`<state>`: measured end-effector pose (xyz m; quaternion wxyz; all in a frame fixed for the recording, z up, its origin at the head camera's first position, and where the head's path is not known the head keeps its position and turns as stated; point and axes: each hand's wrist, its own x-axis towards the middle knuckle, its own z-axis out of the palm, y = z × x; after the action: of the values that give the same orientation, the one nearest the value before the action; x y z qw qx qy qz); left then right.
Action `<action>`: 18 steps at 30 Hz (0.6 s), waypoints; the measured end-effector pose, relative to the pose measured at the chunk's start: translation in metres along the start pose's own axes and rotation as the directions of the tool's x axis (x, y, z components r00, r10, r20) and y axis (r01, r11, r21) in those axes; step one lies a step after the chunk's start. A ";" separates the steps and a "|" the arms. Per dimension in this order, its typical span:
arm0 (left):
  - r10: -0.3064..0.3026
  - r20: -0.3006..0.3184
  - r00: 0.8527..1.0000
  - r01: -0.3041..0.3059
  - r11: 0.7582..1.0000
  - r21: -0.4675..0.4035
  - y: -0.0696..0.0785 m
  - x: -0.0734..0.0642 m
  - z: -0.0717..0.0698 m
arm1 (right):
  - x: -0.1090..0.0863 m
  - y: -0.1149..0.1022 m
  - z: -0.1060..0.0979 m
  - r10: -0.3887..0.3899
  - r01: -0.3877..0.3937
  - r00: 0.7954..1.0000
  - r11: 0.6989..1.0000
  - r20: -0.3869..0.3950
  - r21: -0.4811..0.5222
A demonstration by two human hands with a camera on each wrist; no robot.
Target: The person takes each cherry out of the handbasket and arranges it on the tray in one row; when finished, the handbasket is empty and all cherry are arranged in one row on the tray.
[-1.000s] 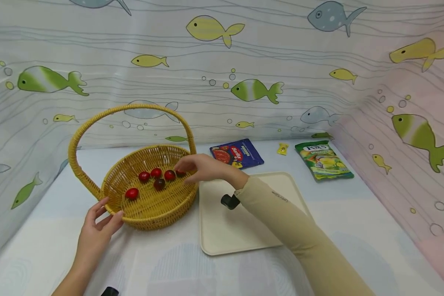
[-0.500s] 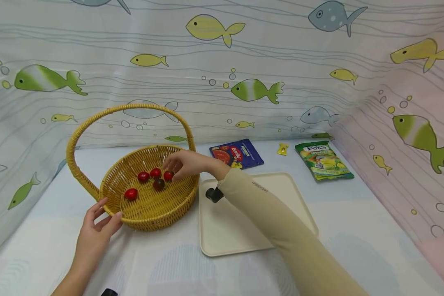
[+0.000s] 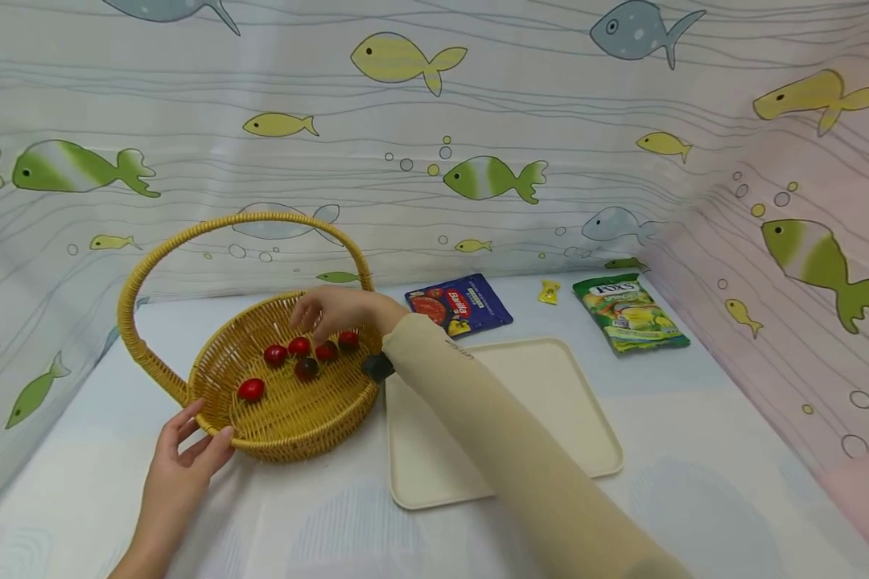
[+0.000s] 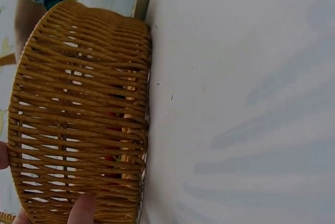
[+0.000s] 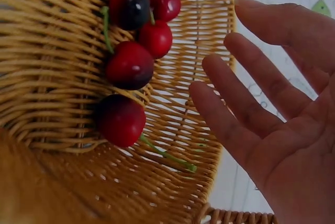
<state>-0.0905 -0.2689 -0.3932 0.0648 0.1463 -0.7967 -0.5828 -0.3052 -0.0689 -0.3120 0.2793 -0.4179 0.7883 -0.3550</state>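
Observation:
A round yellow wicker basket (image 3: 311, 442) with a tall arched handle (image 3: 242, 219) stands at the left of the table. Several dark-red cherries (image 5: 130, 65) lie in it, some with green stems; one cherry (image 3: 250, 390) sits apart toward the near left. My left hand (image 3: 177, 466) holds the basket's near-left rim, its fingers at the rim and a fingertip (image 4: 82, 209) against the outer wicker wall. My right hand (image 3: 336, 310) hovers over the cherries at the basket's far side. In the right wrist view its fingers are spread and loosely bent, with nothing between them.
A cream rectangular tray (image 3: 543, 378) lies right of the basket, partly under the right sleeve (image 3: 492, 426). Behind it are a blue Barilla pouch (image 3: 463, 305) and a small yellow wrapped candy (image 3: 549, 291). A green Fox's bag (image 3: 628, 315) lies farther right. Fish-print cloth walls stand behind.
My right hand has moved left, farther in over the basket, uncovering the cherries at its right side. My left hand stays on the rim. The head view has shifted slightly.

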 end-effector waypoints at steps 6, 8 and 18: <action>-0.005 0.005 1.000 0.004 1.000 0.015 0.001 0.000 0.002 | 0.014 0.000 0.002 0.039 -0.039 0.999 0.999 -0.027 0.022; -0.014 -0.002 1.000 0.014 1.000 0.012 0.001 -0.001 0.001 | 0.020 0.000 0.006 0.038 -0.037 0.998 0.999 -0.046 0.024; -0.046 -0.006 0.999 0.045 0.999 -0.016 0.001 0.000 0.000 | 0.038 0.009 0.022 0.052 -0.051 0.998 0.998 -0.030 0.025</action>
<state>-0.0909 -0.2685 -0.3924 0.0554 0.1658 -0.7883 -0.5900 -0.3120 -0.1055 -0.3377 0.2812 -0.3886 0.7985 -0.3638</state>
